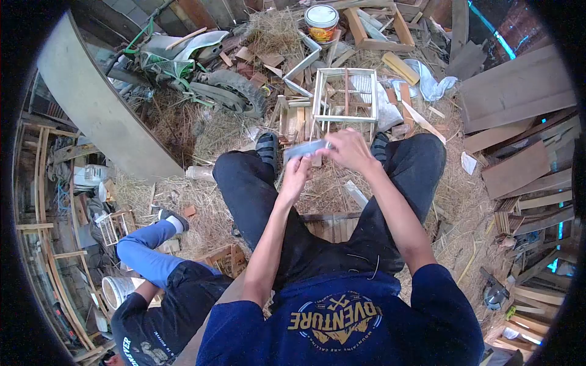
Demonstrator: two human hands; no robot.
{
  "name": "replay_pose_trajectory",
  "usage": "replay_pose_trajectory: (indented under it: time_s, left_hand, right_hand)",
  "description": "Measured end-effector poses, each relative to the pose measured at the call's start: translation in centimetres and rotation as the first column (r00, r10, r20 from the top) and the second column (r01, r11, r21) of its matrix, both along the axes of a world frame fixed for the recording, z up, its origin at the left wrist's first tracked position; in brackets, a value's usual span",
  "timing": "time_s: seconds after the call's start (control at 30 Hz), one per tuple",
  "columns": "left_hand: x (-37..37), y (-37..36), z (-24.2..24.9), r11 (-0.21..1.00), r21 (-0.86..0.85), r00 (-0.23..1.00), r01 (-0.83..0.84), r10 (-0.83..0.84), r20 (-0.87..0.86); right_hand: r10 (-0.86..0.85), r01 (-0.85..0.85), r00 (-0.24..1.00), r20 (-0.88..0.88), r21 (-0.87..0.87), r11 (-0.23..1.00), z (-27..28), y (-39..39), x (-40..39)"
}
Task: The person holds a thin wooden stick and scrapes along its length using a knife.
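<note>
In the head view, the person sits with knees apart, and both hands meet over the gap between the legs of the dark trousers. The left hand pinches the near edge of a flat grey piece between thumb and fingers; the right hand grips its right end, fingers curled and pressed together. The piece lies nearly level between them, above the ground; what it is made of I cannot tell. Just beyond the hands stands a pale wooden frame with a reddish bar across its middle, and sandals show on the feet. Straw and wood scraps cover the ground. Farther off are a paint bucket and, to its right, an open wooden box. A motorcycle with a knobbly tyre lies at upper left, near a long curved board. Wide planks are piled along the right side. At lower left another person, in a black shirt and blue trousers, is beside a white bucket.
</note>
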State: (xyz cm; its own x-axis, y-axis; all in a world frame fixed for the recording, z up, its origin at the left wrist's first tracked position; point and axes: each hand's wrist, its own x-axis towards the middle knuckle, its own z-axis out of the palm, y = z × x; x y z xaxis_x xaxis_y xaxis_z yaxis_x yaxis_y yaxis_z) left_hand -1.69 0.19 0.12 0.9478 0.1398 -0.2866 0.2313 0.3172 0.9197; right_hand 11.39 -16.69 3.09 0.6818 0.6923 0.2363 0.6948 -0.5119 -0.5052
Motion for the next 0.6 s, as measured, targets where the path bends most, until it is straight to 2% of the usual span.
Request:
replay_pose_trajectory:
  time_s: [0.03, 0.07, 0.1, 0.13, 0.2, 0.27, 0.3, 0.33, 0.37, 0.4, 0.43, 0.53, 0.6]
  left_hand:
    - [-0.9, -0.3, 0.4, 0.995, 0.072, 0.998, 0.065, -0.065, -0.001]
    - [-2.6, -1.0, 0.9, 0.982, 0.144, 0.992, 0.125, -0.125, -0.005]
    - [-4.2, -1.5, 1.2, 0.958, 0.22, 0.983, 0.182, -0.184, -0.012]
    - [-5.5, -1.3, -0.8, 0.92, 0.288, 0.952, 0.264, -0.297, 0.077]
    - [-5.5, -0.2, 1.8, 0.942, 0.164, 0.95, 0.292, -0.265, -0.165]
    - [-3.9, 0.8, -0.2, 0.982, 0.005, 0.982, 0.188, -0.188, -0.029]
    - [-3.0, 0.6, -0.3, 0.977, -0.141, 0.986, 0.162, -0.166, -0.019]
    - [-2.5, 0.1, -0.3, 0.981, -0.102, 0.986, 0.165, -0.164, 0.015]
    - [-2.2, -0.5, -0.2, 0.983, -0.064, 0.984, 0.173, -0.17, 0.046]
    - [-2.0, -1.1, -0.2, 0.983, -0.026, 0.981, 0.184, -0.182, 0.074]
    - [-2.0, -1.5, -0.9, 0.985, 0.003, 0.983, 0.173, -0.173, 0.069]
    - [-2.2, -2.1, -1.6, 0.987, -0.113, 0.994, 0.113, -0.113, 0.004]
    - [-2.7, -2.0, -1.0, 0.984, -0.158, 0.995, 0.085, -0.093, -0.039]
  right_hand:
    - [-0.154, 0.148, 0.983, -0.105, -0.056, 0.987, 0.2, -0.4, 0.7]
    - [-0.414, 0.416, 0.909, -0.053, 0.041, 0.908, -2.2, -2.1, 3.5]
    - [-0.589, 0.612, 0.774, -0.233, 0.036, 0.79, -0.8, -3.6, 6.0]
    - [-0.61, 0.616, 0.776, -0.163, -0.014, 0.787, 1.5, -4.8, 7.0]
    - [-0.466, 0.464, 0.88, 0.086, 0.044, 0.885, 1.8, -5.2, 7.7]
    - [-0.367, 0.367, 0.93, 0.016, 0.003, 0.93, 3.6, -4.2, 4.4]
    - [-0.349, 0.348, 0.936, -0.046, -0.043, 0.937, 2.2, -4.2, 3.3]
    - [-0.308, 0.305, 0.921, -0.238, -0.05, 0.951, 1.3, -3.9, 2.1]
    - [-0.267, 0.27, 0.953, -0.144, 0.007, 0.963, 0.2, -3.5, 1.0]
    - [-0.224, 0.22, 0.954, -0.198, -0.043, 0.975, 1.5, -2.9, 0.1]
    - [-0.194, 0.179, 0.966, -0.173, -0.098, 0.979, 1.4, -2.4, 0.0]
    - [-0.077, 0.083, 0.981, -0.177, 0.029, 0.996, 0.9, -1.4, -0.3]
    - [-0.029, 0.032, 0.98, -0.195, 0.012, 0.999, 0.7, -0.9, -0.6]
